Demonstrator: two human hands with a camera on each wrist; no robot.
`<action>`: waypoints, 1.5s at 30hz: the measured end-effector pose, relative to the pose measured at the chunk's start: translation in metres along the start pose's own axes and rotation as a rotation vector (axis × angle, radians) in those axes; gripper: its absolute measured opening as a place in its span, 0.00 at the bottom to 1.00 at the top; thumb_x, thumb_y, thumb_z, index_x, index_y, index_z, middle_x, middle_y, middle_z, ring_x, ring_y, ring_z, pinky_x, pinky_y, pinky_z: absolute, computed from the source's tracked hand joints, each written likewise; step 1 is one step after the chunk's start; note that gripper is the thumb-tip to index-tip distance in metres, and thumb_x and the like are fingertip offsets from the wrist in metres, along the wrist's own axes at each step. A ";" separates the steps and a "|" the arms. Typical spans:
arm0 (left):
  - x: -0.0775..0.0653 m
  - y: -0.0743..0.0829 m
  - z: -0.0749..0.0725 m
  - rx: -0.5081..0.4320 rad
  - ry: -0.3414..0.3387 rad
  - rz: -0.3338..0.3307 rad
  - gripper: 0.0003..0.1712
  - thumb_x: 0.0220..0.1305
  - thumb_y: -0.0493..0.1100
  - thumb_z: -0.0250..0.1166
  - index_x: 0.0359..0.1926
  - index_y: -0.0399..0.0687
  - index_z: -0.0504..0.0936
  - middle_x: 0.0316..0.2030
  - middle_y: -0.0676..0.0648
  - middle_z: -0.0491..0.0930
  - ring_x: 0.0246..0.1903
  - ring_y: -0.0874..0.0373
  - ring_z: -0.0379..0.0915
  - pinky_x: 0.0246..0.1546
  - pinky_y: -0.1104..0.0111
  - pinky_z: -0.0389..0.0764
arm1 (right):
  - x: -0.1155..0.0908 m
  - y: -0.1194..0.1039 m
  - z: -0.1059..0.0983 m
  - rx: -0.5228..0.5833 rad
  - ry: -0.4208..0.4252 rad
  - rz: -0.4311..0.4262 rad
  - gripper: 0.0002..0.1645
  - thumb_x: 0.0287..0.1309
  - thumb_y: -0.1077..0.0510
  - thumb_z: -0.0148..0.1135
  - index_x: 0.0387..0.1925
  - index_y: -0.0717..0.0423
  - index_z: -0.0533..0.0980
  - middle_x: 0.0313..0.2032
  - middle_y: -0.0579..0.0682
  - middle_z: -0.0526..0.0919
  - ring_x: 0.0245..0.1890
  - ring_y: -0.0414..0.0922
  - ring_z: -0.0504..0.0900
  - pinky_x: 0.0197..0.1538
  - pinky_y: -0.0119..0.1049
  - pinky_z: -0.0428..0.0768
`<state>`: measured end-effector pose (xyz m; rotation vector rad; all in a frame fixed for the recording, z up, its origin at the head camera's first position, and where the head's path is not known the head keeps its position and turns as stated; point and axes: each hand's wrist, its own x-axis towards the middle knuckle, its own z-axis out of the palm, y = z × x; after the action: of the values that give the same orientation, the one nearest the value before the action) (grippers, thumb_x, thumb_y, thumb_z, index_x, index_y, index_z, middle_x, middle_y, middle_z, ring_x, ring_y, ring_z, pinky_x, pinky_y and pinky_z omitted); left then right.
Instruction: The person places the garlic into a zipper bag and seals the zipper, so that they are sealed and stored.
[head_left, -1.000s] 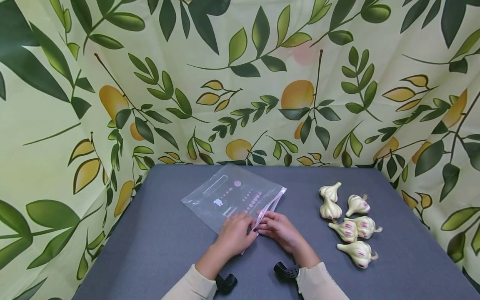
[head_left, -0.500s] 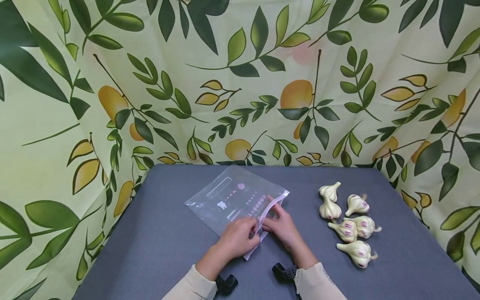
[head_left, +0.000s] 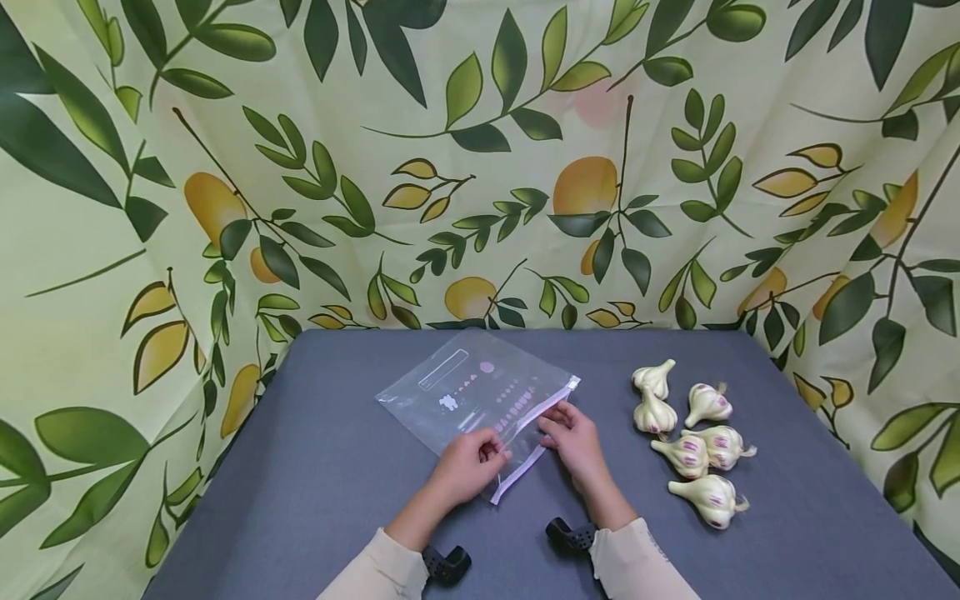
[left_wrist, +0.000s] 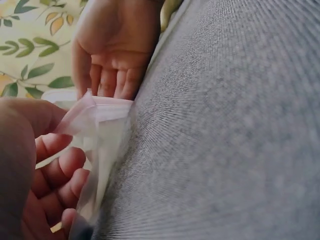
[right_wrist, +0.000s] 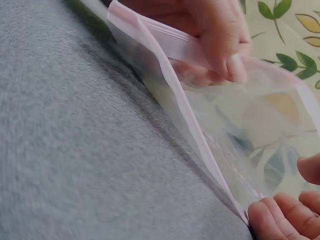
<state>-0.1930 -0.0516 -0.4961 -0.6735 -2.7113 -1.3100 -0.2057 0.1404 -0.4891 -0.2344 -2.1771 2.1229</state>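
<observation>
A clear zip bag (head_left: 450,375) with a pink-edged mouth (right_wrist: 175,95) and small printed marks lies slanted on the table, its mouth toward my right hand and standing apart. My left hand (head_left: 467,465) pinches the upper layer at the mouth between thumb and fingers; in the left wrist view the thumb (left_wrist: 47,117) presses on the pink edge. My right hand (head_left: 579,446) is at the mouth. In the right wrist view its fingertips (right_wrist: 262,217) touch the lower edge, with the thumb (right_wrist: 310,169) held apart from them.
Several garlic bulbs (head_left: 712,500) lie in a loose group on the right of the grey table (head_left: 337,467). A leaf-and-fruit patterned cloth (head_left: 480,225) hangs behind and at both sides. Black wrist mounts (head_left: 448,567) sit under both wrists.
The bag's mouth has been spread apart, its lower edge now separate from the upper. My right hand has moved slightly up and right along it; the left still holds the upper layer.
</observation>
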 end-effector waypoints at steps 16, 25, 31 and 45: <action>0.002 -0.015 0.004 -0.091 0.100 0.036 0.10 0.59 0.45 0.71 0.24 0.52 0.79 0.18 0.60 0.71 0.18 0.72 0.62 0.21 0.77 0.68 | 0.013 -0.024 -0.069 -0.581 0.572 -0.594 0.11 0.51 0.65 0.65 0.37 0.67 0.82 0.32 0.63 0.83 0.33 0.57 0.74 0.43 0.40 0.69; 0.003 -0.015 0.003 -0.062 0.186 0.029 0.09 0.59 0.44 0.70 0.24 0.52 0.80 0.17 0.59 0.72 0.18 0.72 0.63 0.21 0.77 0.69 | 0.012 -0.033 -0.108 -0.870 0.487 -0.354 0.30 0.50 0.62 0.65 0.54 0.75 0.73 0.51 0.75 0.75 0.52 0.73 0.67 0.58 0.60 0.60; 0.004 -0.014 0.002 -0.044 0.228 0.042 0.09 0.57 0.43 0.70 0.23 0.53 0.79 0.17 0.59 0.72 0.18 0.72 0.63 0.21 0.77 0.69 | 0.014 -0.027 -0.110 -0.918 0.379 -0.418 0.25 0.43 0.69 0.63 0.48 0.73 0.77 0.40 0.75 0.81 0.41 0.73 0.77 0.48 0.62 0.72; 0.003 -0.014 0.002 -0.122 0.192 -0.047 0.09 0.59 0.44 0.69 0.25 0.52 0.80 0.18 0.58 0.72 0.18 0.70 0.65 0.22 0.76 0.69 | 0.014 -0.022 -0.093 -0.864 0.152 -0.295 0.28 0.53 0.60 0.67 0.56 0.65 0.73 0.50 0.66 0.82 0.50 0.64 0.78 0.51 0.58 0.73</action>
<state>-0.2006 -0.0564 -0.5072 -0.4671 -2.5264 -1.4771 -0.2050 0.2341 -0.4647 -0.1066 -2.6715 0.8938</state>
